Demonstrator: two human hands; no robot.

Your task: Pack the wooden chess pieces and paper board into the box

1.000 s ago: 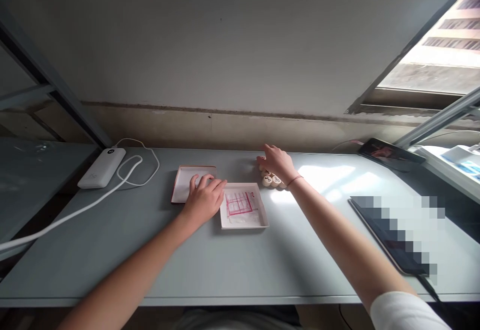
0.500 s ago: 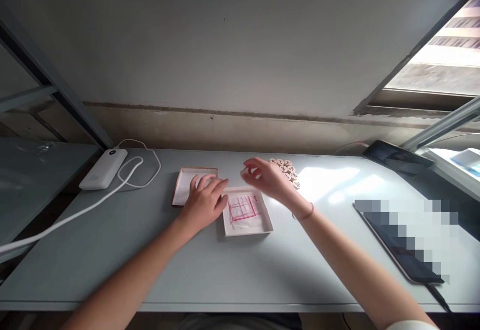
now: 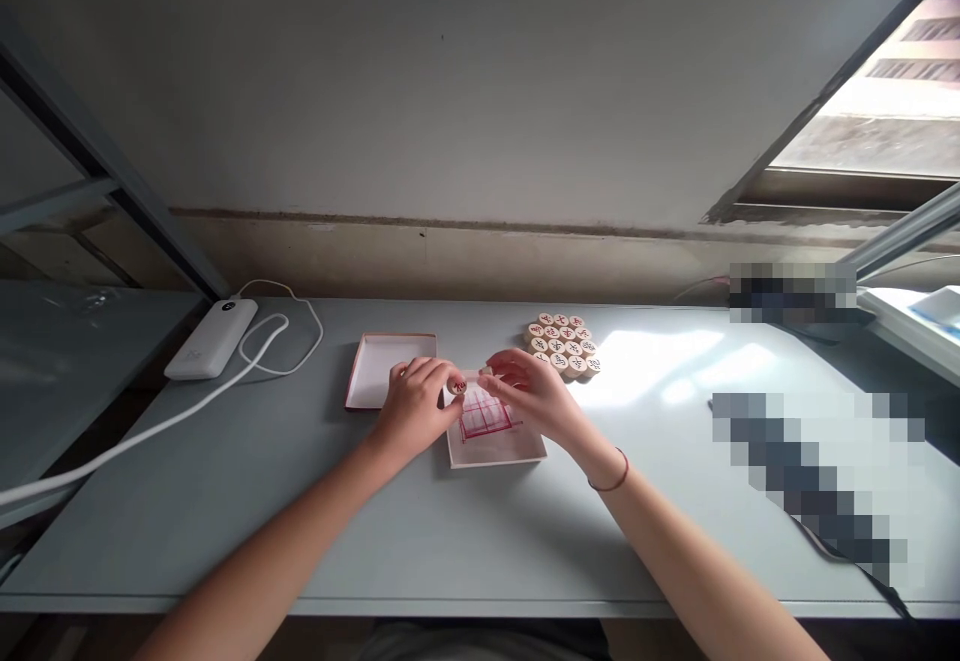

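Note:
My left hand (image 3: 421, 399) pinches a round wooden piece with a red character (image 3: 457, 385) above the left edge of a shallow white box (image 3: 498, 461). Close to it on the right, my right hand (image 3: 529, 388) holds another small wooden piece (image 3: 486, 373) between thumb and finger, over the same box. Inside the box lies a paper or plastic sheet with a red grid (image 3: 487, 419), partly covered by my hands. Several round wooden pieces (image 3: 561, 345) stand packed in rows behind my right hand. The box lid (image 3: 375, 369), white inside with a red edge, lies behind my left hand.
A white power bank (image 3: 212, 339) with a white cable (image 3: 176, 419) lies at the left. At the right is a blurred-out dark tablet-like object (image 3: 817, 491). Another blurred item (image 3: 791, 291) rests at the back right, near the window. The wall runs along the table's back.
My right hand has moved slightly down and nearer the box, uncovering more of the wooden pieces. My left hand, earlier spread open, is now closed on a piece.

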